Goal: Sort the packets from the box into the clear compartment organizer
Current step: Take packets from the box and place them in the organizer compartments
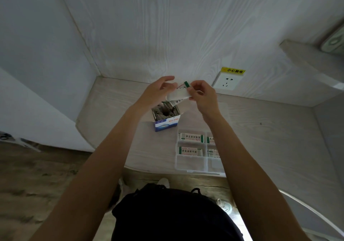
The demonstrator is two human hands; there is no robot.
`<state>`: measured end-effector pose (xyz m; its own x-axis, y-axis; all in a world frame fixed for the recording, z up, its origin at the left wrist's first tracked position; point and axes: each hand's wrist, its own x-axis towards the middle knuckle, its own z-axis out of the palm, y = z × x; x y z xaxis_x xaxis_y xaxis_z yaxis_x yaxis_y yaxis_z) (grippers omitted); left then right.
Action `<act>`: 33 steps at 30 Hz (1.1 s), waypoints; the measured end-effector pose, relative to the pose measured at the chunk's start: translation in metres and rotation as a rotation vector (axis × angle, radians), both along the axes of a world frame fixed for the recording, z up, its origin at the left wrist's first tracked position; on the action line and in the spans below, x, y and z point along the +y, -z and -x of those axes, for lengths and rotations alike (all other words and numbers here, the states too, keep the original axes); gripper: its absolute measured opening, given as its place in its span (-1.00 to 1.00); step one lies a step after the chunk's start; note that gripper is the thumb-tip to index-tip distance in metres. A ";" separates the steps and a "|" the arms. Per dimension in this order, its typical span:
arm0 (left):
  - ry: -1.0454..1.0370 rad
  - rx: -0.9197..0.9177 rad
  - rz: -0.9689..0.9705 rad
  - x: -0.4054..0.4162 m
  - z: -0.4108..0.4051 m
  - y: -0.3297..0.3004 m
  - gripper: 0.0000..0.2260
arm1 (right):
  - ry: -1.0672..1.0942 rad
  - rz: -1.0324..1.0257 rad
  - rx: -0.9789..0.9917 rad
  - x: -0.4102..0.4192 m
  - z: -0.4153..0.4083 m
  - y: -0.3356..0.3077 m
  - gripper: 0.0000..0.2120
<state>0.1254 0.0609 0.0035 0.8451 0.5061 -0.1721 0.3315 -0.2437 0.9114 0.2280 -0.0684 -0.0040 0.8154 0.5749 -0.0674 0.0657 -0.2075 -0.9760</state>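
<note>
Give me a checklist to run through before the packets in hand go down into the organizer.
1. Packets held firmly: ok. The left hand and right hand both hold the packets above the box.
2. How many packets are in the bunch: cannot tell, they overlap.
3. Free compartment in the organizer: ok. The near row looks empty; the four compartments behind it each hold packets.
4. Path down to the organizer: ok. Nothing lies between it and the hands.
5. Box upright and open for the next grab: ok, with packets showing inside.
6. Organizer fully on the table: cannot tell; it sits at the near edge.
</note>
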 end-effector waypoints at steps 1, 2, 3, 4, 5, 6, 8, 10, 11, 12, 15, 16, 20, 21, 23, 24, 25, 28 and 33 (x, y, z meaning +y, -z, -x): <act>0.024 0.016 0.003 0.003 -0.002 -0.001 -0.65 | -0.010 0.007 -0.002 0.003 -0.001 0.000 -0.92; 0.059 0.038 0.002 0.004 -0.004 0.000 -0.65 | -0.012 0.015 -0.001 0.003 -0.002 0.002 -0.92; 0.089 0.058 -0.009 0.004 -0.004 -0.001 -0.65 | -0.012 0.022 0.000 0.005 -0.003 0.003 -0.92; 0.111 0.071 -0.037 0.004 -0.005 -0.001 -0.66 | -0.009 0.029 0.002 0.006 -0.004 0.004 -0.92; 0.129 0.074 -0.080 0.004 -0.005 -0.001 -0.66 | -0.004 0.032 0.005 0.007 -0.005 0.005 -0.93; 0.147 0.072 -0.125 0.004 -0.006 -0.001 -0.68 | 0.001 0.035 0.005 0.007 -0.006 0.006 -0.94; 0.175 0.070 -0.195 0.004 -0.008 0.000 -0.71 | 0.004 0.042 -0.002 0.009 -0.006 0.005 -0.96; 0.176 0.076 -0.238 0.003 -0.008 0.002 -0.76 | 0.009 0.056 -0.005 0.010 -0.006 0.002 -0.92; 0.167 0.075 -0.250 0.002 -0.008 0.003 -0.77 | 0.011 0.068 -0.012 0.009 -0.006 0.001 -0.89; 0.153 0.072 -0.256 0.001 -0.007 0.004 -0.78 | 0.008 0.079 -0.017 0.009 -0.005 -0.001 -0.88; 0.126 0.045 -0.243 -0.006 -0.002 0.002 -0.77 | -0.064 0.070 -0.017 0.001 -0.001 -0.006 -0.92; 0.125 0.031 -0.235 -0.010 0.000 0.001 -0.78 | -0.107 0.059 -0.023 -0.003 0.001 -0.009 -0.88; 0.095 -0.031 -0.015 -0.039 0.015 -0.002 -0.81 | -0.194 0.046 -0.050 -0.029 0.014 -0.015 -0.88; 0.077 -0.037 0.086 -0.048 0.020 -0.001 -0.82 | -0.181 0.054 -0.038 -0.038 0.018 -0.013 -0.89; 0.058 -0.018 0.310 -0.066 0.026 0.004 -0.82 | -0.148 0.091 -0.028 -0.056 0.025 -0.007 -0.91; 0.065 -0.001 0.442 -0.074 0.028 0.008 -0.84 | -0.125 0.112 -0.030 -0.064 0.028 -0.003 -0.92; 0.096 0.026 0.551 -0.083 0.028 0.013 -0.86 | -0.090 0.135 -0.037 -0.074 0.030 0.004 -0.93; 0.204 0.103 0.586 -0.102 0.029 0.030 -0.80 | 0.008 0.200 -0.064 -0.093 0.034 0.021 -0.92; 0.285 0.161 0.408 -0.121 0.026 0.043 -0.80 | 0.176 0.227 0.017 -0.123 0.038 0.036 -0.80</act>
<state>0.0992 -0.0598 -0.0393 0.8861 0.1247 -0.4465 0.4476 0.0203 0.8940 0.1895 -0.1911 -0.0402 0.8991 0.3930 -0.1926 -0.0068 -0.4274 -0.9040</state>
